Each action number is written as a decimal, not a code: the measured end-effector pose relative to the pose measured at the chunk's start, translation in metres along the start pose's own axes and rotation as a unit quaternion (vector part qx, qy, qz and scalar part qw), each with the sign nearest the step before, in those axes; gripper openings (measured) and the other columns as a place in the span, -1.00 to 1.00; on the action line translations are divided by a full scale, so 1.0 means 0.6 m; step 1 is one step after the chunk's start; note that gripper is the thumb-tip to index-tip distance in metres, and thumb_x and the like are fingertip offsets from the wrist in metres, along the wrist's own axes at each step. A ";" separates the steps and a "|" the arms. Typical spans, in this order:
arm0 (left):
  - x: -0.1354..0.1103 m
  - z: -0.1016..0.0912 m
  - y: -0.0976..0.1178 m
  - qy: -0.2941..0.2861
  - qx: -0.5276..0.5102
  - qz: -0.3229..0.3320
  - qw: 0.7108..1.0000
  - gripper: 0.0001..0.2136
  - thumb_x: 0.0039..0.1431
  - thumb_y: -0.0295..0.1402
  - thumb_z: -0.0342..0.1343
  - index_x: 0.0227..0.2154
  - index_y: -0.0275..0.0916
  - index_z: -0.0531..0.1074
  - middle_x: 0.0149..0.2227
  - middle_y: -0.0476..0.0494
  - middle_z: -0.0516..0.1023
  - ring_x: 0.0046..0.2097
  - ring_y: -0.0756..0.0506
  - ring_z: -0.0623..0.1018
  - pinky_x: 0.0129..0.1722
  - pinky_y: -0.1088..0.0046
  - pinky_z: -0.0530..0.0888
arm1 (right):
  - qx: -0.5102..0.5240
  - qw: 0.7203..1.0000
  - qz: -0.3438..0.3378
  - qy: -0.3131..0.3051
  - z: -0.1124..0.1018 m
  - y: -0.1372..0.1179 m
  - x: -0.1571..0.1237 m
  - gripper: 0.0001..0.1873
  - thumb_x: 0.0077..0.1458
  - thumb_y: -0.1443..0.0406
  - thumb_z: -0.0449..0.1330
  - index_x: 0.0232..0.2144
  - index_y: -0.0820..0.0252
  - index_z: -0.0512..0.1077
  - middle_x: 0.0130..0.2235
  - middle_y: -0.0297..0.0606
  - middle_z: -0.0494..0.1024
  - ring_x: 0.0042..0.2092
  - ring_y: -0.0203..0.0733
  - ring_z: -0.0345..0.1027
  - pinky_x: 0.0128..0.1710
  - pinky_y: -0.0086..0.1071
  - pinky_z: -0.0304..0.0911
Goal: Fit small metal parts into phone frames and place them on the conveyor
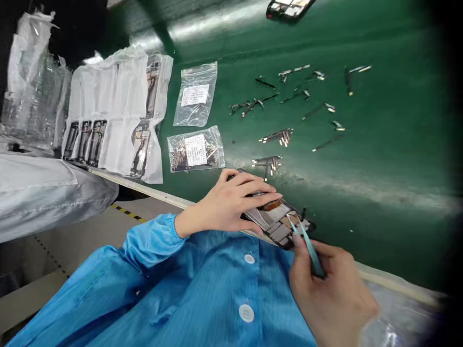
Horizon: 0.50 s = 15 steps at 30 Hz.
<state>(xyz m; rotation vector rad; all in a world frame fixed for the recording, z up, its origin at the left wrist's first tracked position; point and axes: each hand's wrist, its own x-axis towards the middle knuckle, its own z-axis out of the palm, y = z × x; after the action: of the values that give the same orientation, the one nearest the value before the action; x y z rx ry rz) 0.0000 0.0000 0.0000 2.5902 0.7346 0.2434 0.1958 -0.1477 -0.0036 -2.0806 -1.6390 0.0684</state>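
An opened phone [278,225] with bared circuit boards lies at the table's near edge. My left hand [233,202] grips it across the left part, fingers over the far side and thumb by the near edge. Teal tweezers [311,253] are pinched in my right hand [333,289]. Their tips are slightly apart and reach onto the boards at the phone's right end. A short dark strip [303,213] sticks up beside the tips; I cannot tell whether it is attached. Part of the phone is hidden under my left hand.
Small stacks of flex cables [277,136] and several scattered cables [258,102] lie on the green table [390,159]. Two zip bags [196,149] sit left, beside a white pocketed sheet [119,86] holding phone parts. Another person's sleeve [47,193] shows at far left.
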 end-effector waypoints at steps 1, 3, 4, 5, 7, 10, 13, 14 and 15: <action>-0.001 0.002 0.006 0.001 0.005 -0.014 1.000 -0.27 0.39 0.29 0.04 0.36 -0.16 0.41 0.29 -0.22 0.57 0.28 -0.28 0.46 0.22 0.06 0.22 | 0.006 1.000 0.006 -0.005 -0.002 0.001 0.003 -0.61 0.49 0.07 0.19 -0.25 0.29 0.52 -0.42 -0.30 0.55 -0.49 -0.26 0.42 -0.51 -0.42 0.13; -0.004 0.006 0.017 0.003 0.012 -0.039 0.999 -0.23 0.37 0.30 0.04 0.38 -0.18 0.39 0.30 -0.27 0.56 0.29 -0.30 0.45 0.22 0.05 0.23 | 0.014 1.000 0.016 -0.013 -0.004 0.002 0.007 -0.60 0.49 0.06 0.17 -0.25 0.29 0.51 -0.42 -0.29 0.54 -0.49 -0.25 0.42 -0.49 -0.41 0.15; -0.005 0.009 0.022 0.005 0.016 -0.050 0.999 -0.22 0.36 0.30 0.05 0.38 -0.18 0.38 0.31 -0.28 0.55 0.29 -0.31 0.44 0.22 0.04 0.23 | 0.017 1.000 0.020 -0.016 -0.004 0.001 0.008 -0.61 0.49 0.07 0.17 -0.24 0.29 0.51 -0.41 -0.28 0.55 -0.48 -0.24 0.43 -0.48 -0.40 0.16; -0.006 0.012 0.026 0.010 0.018 -0.061 0.998 -0.22 0.36 0.30 0.05 0.39 -0.18 0.37 0.31 -0.29 0.55 0.30 -0.32 0.44 0.22 0.04 0.24 | 0.018 0.999 0.023 -0.018 -0.004 0.000 0.009 -0.62 0.49 0.08 0.17 -0.22 0.29 0.52 -0.39 -0.26 0.56 -0.45 -0.22 0.45 -0.46 -0.40 0.17; -0.008 0.017 0.033 0.016 0.021 -0.078 0.997 -0.23 0.37 0.29 0.06 0.40 -0.17 0.36 0.31 -0.30 0.54 0.31 -0.33 0.43 0.22 0.03 0.24 | 0.018 0.999 0.029 -0.024 -0.002 -0.004 0.007 -0.68 0.49 0.13 0.17 -0.18 0.29 0.53 -0.33 -0.20 0.59 -0.38 -0.17 0.50 -0.42 -0.38 0.19; -0.009 0.022 0.039 0.016 0.022 -0.089 0.996 -0.25 0.38 0.27 0.08 0.40 -0.16 0.36 0.31 -0.30 0.53 0.31 -0.34 0.42 0.23 0.03 0.24 | 0.011 0.998 0.051 -0.038 -0.001 -0.010 0.007 -0.67 0.50 0.12 0.14 -0.12 0.30 0.53 -0.27 -0.14 0.63 -0.35 -0.12 0.52 -0.42 -0.35 0.16; -0.008 0.022 0.038 0.024 0.019 -0.083 0.996 -0.25 0.38 0.26 0.08 0.39 -0.19 0.37 0.30 -0.29 0.54 0.30 -0.32 0.43 0.23 0.06 0.25 | -0.026 0.996 0.052 -0.070 -0.007 -0.005 0.017 -0.60 0.53 0.08 0.07 -0.07 0.30 0.53 -0.28 -0.14 0.63 -0.43 -0.14 0.44 -0.47 -0.32 0.05; -0.008 0.022 0.038 0.024 0.018 -0.082 0.996 -0.25 0.38 0.25 0.09 0.39 -0.20 0.37 0.30 -0.29 0.53 0.30 -0.31 0.43 0.23 0.07 0.25 | -0.039 0.995 0.033 -0.085 -0.010 0.000 0.023 -0.59 0.54 0.09 0.05 -0.05 0.29 0.53 -0.28 -0.15 0.63 -0.43 -0.15 0.42 -0.48 -0.32 0.02; -0.008 0.021 0.037 0.023 0.018 -0.081 0.996 -0.25 0.38 0.25 0.09 0.39 -0.20 0.37 0.31 -0.29 0.53 0.30 -0.31 0.43 0.23 0.07 0.25 | -0.046 0.994 0.010 -0.097 -0.012 0.006 0.030 -0.60 0.54 0.09 0.04 -0.04 0.28 0.53 -0.26 -0.15 0.63 -0.41 -0.15 0.42 -0.47 -0.32 0.01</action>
<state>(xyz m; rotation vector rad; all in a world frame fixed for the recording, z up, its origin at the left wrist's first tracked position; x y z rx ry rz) 0.0098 -0.0239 -0.0014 2.5479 0.9692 0.2428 0.2065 -0.1343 0.0058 -2.2192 -1.7656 0.2119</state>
